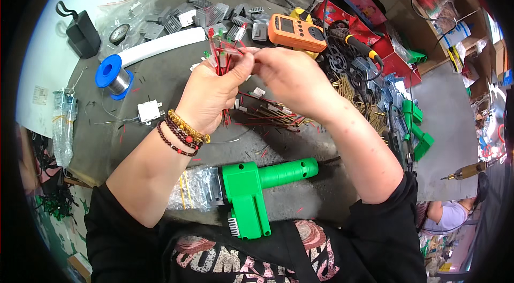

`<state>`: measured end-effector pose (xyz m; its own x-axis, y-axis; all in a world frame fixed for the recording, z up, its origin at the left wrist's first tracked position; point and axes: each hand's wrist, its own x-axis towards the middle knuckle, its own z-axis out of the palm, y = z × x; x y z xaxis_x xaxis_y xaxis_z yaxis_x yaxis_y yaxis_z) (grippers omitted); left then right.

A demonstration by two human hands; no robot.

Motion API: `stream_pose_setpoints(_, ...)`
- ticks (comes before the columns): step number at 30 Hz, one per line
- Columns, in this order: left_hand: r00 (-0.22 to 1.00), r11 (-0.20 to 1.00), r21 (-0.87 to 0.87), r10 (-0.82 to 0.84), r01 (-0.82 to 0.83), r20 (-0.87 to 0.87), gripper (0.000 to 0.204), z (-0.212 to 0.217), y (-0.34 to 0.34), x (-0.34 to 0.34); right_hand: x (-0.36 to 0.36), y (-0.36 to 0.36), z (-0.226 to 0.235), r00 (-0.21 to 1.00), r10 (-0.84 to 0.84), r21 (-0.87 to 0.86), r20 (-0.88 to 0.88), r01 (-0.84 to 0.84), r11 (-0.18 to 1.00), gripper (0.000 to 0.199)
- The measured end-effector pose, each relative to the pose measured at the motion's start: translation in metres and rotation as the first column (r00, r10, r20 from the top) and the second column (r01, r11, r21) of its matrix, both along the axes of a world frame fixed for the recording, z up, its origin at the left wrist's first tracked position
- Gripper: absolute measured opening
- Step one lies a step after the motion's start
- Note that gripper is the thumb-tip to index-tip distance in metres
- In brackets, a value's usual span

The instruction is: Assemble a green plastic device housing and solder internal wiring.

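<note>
My left hand (pixel 206 93) is closed around a bunch of thin red wired parts (pixel 212 47) with clear sleeves and green, red and white tips. Their lower ends stick out below the fist. My right hand (pixel 294 77) meets it at the thumb, fingers pinched together; what they grip is too small to make out. Beneath both hands lies a loose pile of similar red-wired pieces (pixel 276 114) on the grey table. Closer to my body rests a green plastic tool housing (pixel 246 197) with a handle, beside a clear plastic-wrapped pack (pixel 193 189).
A blue solder spool (pixel 115 77) and white square part (pixel 150 112) sit at left. Grey plastic pieces (pixel 201 13) cover the far side. An orange meter (pixel 297 32), soldering iron (pixel 360 46) and brass rods (pixel 369 114) crowd the right. Another person (pixel 447 216) shows at far right.
</note>
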<state>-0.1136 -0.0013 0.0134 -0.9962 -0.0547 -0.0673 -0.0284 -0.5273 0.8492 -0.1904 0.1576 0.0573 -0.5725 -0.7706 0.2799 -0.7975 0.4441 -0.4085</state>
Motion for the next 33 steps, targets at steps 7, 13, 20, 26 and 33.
stream_pose_setpoints(7,0.997,0.999,0.043,0.022,-0.019,-0.069,0.025,-0.002,-0.013,-0.001,-0.009,-0.002,0.022,0.907,-0.055,0.203,0.418,-0.034,0.978,0.033)
stream_pose_setpoints(13,0.994,0.988,0.112,0.106,-0.106,0.003,0.026,-0.005,-0.021,-0.009,-0.022,0.028,-0.011,0.972,-0.134,0.475,0.194,0.027,0.88,0.028)
stream_pose_setpoints(20,0.995,0.973,0.208,0.1,-0.098,0.0,0.021,-0.004,-0.025,-0.004,-0.033,0.041,-0.007,0.913,-0.236,0.275,0.334,0.145,0.95,0.023)
stream_pose_setpoints(26,0.997,0.971,0.24,0.002,-0.02,0.075,0.017,0.002,-0.023,-0.006,-0.05,0.069,-0.033,0.923,-0.169,0.211,-0.346,0.252,0.944,0.021)
stream_pose_setpoints(33,0.991,0.992,0.116,0.023,-0.039,0.132,0.021,0.003,-0.023,-0.003,-0.038,0.075,-0.029,0.983,-0.183,0.489,0.022,0.149,0.86,0.018)
